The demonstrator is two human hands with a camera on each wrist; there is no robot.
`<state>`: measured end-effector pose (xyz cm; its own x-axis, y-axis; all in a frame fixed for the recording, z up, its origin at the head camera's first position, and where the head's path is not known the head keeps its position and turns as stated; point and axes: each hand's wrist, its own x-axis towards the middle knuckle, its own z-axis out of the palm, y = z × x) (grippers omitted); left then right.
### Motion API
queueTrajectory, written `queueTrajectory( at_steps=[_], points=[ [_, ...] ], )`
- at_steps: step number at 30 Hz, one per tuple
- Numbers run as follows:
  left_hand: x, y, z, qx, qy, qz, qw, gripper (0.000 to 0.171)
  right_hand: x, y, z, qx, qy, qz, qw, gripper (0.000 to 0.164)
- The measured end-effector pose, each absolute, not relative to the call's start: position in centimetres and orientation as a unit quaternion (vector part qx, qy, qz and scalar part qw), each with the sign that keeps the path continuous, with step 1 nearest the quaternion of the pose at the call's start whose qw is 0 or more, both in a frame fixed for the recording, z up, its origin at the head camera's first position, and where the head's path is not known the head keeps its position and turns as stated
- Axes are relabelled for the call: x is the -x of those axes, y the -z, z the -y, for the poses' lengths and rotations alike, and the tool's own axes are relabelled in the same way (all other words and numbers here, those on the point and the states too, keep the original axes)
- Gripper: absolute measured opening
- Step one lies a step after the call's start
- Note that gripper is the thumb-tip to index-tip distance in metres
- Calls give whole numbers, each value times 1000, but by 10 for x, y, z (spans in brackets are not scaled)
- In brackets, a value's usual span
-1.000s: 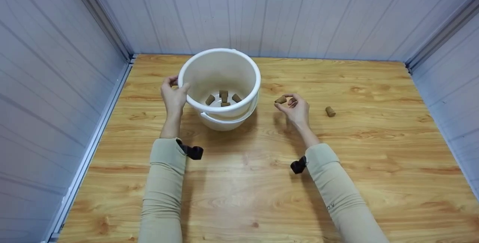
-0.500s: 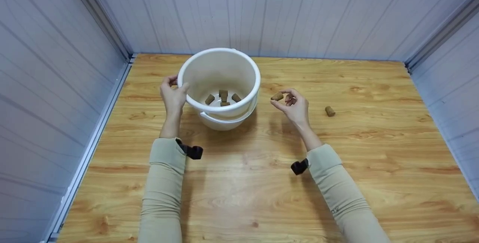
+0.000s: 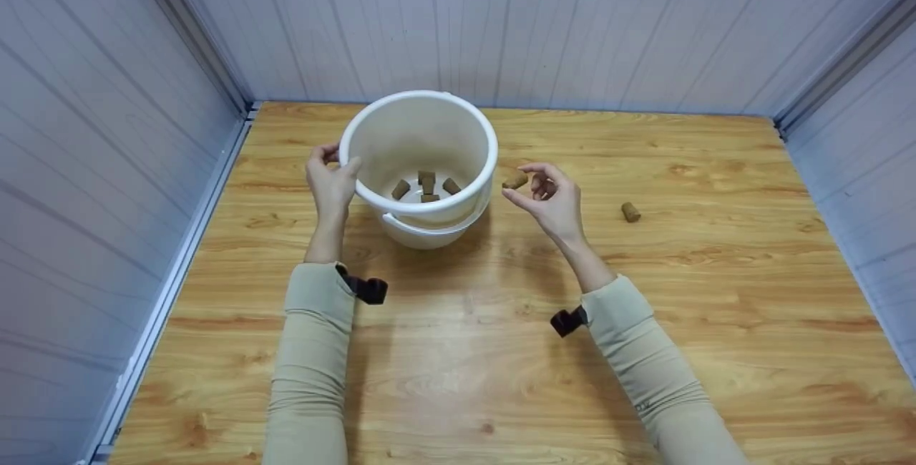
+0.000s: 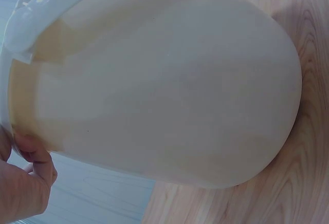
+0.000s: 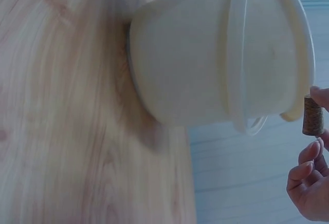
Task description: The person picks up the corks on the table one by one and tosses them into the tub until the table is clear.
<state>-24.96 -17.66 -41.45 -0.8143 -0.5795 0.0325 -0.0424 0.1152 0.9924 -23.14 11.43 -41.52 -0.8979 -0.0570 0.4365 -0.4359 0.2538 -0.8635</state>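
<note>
A white bucket (image 3: pixel 418 225) stands upright on the wooden tabletop, its handle (image 3: pixel 436 230) hanging down at the front. My left hand (image 3: pixel 332 182) grips the rim at its left side, thumb over the edge; the left wrist view shows curled fingers (image 4: pixel 38 154) under the rim. Several brown corks (image 3: pixel 427 181) lie on the bucket's bottom. Just right of the rim, my right hand (image 3: pixel 558 202) pinches one cork (image 3: pixel 515 179) between thumb and fingertips. That cork (image 5: pixel 312 115) also shows close to the rim in the right wrist view. Another cork (image 3: pixel 630 212) lies on the tabletop to the right.
The wooden tabletop (image 3: pixel 458 365) runs beneath both forearms. Pale panel walls stand at the back (image 3: pixel 558 28), left (image 3: pixel 93 186) and right (image 3: pixel 866 164). A small black wrist camera (image 3: pixel 371 291) sits at the left cuff, another camera (image 3: pixel 567 322) at the right cuff.
My right hand has moved left and slightly up with the pinched cork, coming closer to the bucket's rim. The left hand and bucket stay almost in place.
</note>
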Motion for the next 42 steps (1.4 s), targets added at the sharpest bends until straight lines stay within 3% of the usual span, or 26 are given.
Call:
queueTrajectory(
  at_steps=[29, 42],
  points=[
    [249, 415, 176, -202, 637, 709, 226, 36, 224, 367, -69, -243, -586, 764, 121, 35],
    [250, 415, 176, -210, 631, 712, 225, 37, 250, 379, -52, -246, -571, 773, 128, 36]
  ],
)
